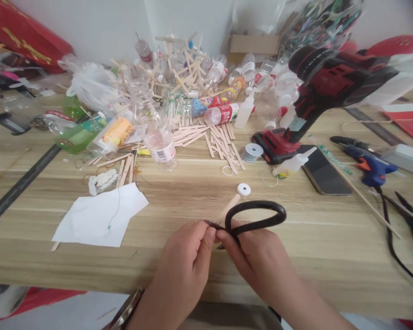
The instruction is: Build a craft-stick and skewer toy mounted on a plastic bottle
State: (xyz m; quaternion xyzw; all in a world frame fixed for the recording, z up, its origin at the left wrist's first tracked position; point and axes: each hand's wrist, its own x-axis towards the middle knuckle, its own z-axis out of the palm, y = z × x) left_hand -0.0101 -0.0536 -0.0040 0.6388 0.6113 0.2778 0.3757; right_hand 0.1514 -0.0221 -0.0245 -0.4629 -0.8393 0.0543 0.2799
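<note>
Near the table's front edge, my right hand (263,256) is closed on a pair of scissors (256,226), with a black loop handle standing up above the fingers. My left hand (186,252) is closed in a pinch, its thumb tip almost meeting the right thumb by the dark metal of the scissors. Whatever lies between the left fingers is hidden. Just beyond the hands, a wooden craft stick (230,205) points away from me towards a small white spool (243,189). The scissors' blades are mostly covered by my fingers.
Plastic bottles (158,142) and piled craft sticks (223,146) crowd the back. On the right are a red cordless drill (278,144), a glue bottle (291,166), a phone (326,172) and a blue glue gun (368,165) with its cord. White paper (89,220) lies left.
</note>
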